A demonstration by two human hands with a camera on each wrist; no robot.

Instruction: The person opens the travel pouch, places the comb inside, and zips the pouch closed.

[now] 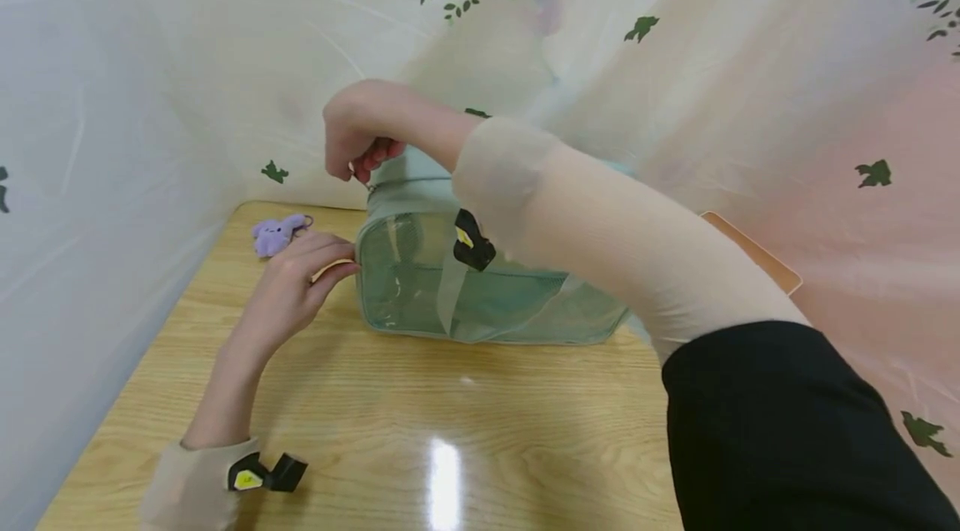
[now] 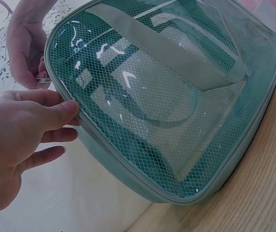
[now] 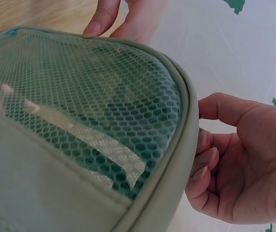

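Observation:
A pale green bag [image 1: 495, 306] with clear and mesh panels lies on the wooden table. The left hand [image 1: 296, 285] pinches the edge of its left end between thumb and forefinger; the left wrist view shows this hand [image 2: 26, 130] with its other fingers spread behind the rim. At the bag's upper left corner, the right hand [image 1: 360, 131] pinches a small metal zipper pull [image 2: 43, 80]. In the right wrist view the right hand [image 3: 249, 164] has its fingers curled beside the bag's piping [image 3: 183, 140], and the pull is mostly hidden there.
A purple plush keychain [image 1: 274, 235] lies on the table [image 1: 360, 448] just beyond the left hand. An orange-brown flat item [image 1: 753, 252] shows at the right, partly behind the right arm. A patterned curtain [image 1: 225, 39] hangs behind the table.

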